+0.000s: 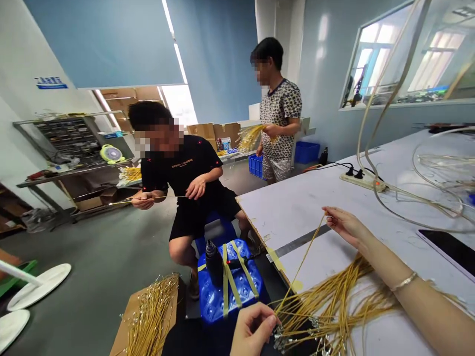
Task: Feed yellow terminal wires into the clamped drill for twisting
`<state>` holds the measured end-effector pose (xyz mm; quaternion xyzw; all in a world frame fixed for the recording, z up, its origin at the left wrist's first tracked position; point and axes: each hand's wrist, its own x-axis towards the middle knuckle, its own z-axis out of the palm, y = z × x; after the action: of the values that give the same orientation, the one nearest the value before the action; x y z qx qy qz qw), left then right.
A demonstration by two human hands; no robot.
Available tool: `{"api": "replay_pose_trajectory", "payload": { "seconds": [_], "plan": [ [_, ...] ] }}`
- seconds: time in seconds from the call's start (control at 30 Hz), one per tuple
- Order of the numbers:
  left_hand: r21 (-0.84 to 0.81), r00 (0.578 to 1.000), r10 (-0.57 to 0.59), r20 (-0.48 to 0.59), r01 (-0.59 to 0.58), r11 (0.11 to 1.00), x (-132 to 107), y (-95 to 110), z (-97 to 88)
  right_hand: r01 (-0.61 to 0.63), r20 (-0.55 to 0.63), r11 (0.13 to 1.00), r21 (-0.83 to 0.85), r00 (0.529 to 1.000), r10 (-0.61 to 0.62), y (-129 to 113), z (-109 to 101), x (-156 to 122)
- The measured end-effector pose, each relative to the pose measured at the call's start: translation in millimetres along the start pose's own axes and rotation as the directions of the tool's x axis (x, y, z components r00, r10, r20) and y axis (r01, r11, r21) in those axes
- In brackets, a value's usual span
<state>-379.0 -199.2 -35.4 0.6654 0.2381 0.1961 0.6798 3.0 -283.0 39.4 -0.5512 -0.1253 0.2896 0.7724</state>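
Observation:
A thin yellow wire (302,260) runs taut and slanting between my two hands. My left hand (254,326) is closed in a pinch on its lower end, low in the view. My right hand (343,225), out over the white table, pinches the upper end between thumb and fingertips. Beneath my right forearm, a loose bundle of yellow wires (343,306) lies across the table's edge. Small silvery metal ends (284,338) of these wires cluster just right of my left hand.
A blue stool (211,306) carries a dark power tool (213,264). More wires (152,311) lie on cardboard at lower left. A seated co-worker (185,173) holds a wire; another person (280,109) stands with a bundle. A power strip (361,182) and phone (449,249) occupy the white table (289,202).

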Motion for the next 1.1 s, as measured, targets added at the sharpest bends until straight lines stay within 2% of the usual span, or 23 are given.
{"api": "replay_pose_trajectory", "payload": {
  "seconds": [0.07, 0.17, 0.23, 0.33, 0.43, 0.57, 0.67, 0.77, 0.87, 0.97, 1.1],
  "plan": [
    [0.003, 1.0, -0.013, 0.011, 0.013, 1.0, -2.2, -4.9, 6.8, 0.034, -0.01, 0.996, -0.077, 0.999, -0.035, 4.2, -3.3, 4.7],
    [0.015, 0.998, -0.008, -0.063, 0.009, 1.0, -4.3, -7.5, 17.9, 0.149, 0.018, 0.956, -0.254, 0.989, -0.15, 10.3, -7.0, 11.2],
    [0.041, 0.997, -0.008, -0.077, 0.011, 0.999, -3.6, -5.9, 21.3, 0.195, 0.026, 0.927, -0.321, 0.98, -0.197, 15.4, -9.1, 14.4],
    [0.075, 0.994, -0.003, -0.111, 0.011, 0.997, 2.0, 0.2, 15.8, 0.212, 0.027, 0.904, -0.371, 0.976, -0.217, 26.6, -11.3, 15.9],
    [0.071, 0.978, -0.004, -0.209, 0.019, 0.997, 11.7, 6.0, 1.3, 0.208, 0.06, 0.88, -0.427, 0.978, -0.201, 40.3, -11.5, 14.3],
    [-0.029, 0.927, -0.001, -0.374, -0.011, 1.0, 22.1, 3.3, -17.4, 0.216, 0.132, 0.836, -0.504, 0.976, -0.173, 51.1, -10.1, 12.6],
    [-0.133, 0.889, -0.071, -0.452, 0.012, 0.991, 22.6, -7.1, -23.6, 0.233, 0.174, 0.8, -0.554, 0.971, -0.163, 51.7, -9.0, 13.1],
    [-0.186, 0.872, -0.158, -0.463, 0.078, 0.979, 19.6, -17.8, -22.6, 0.245, 0.189, 0.775, -0.582, 0.968, -0.164, 51.7, -9.1, 14.8],
    [-0.233, 0.832, -0.209, -0.513, 0.099, 0.967, 18.2, -20.8, -17.7, 0.246, 0.187, 0.765, -0.595, 0.968, -0.165, 53.5, -11.7, 17.4],
    [-0.278, 0.777, -0.232, -0.585, 0.077, 0.958, 20.2, -14.0, -11.7, 0.24, 0.179, 0.767, -0.595, 0.97, -0.164, 55.7, -15.0, 19.6],
    [-0.322, 0.739, -0.244, -0.629, 0.038, 0.946, 23.8, -1.1, -5.1, 0.254, 0.182, 0.773, -0.581, 0.967, -0.181, 57.7, -13.9, 21.6]
  ]
}}
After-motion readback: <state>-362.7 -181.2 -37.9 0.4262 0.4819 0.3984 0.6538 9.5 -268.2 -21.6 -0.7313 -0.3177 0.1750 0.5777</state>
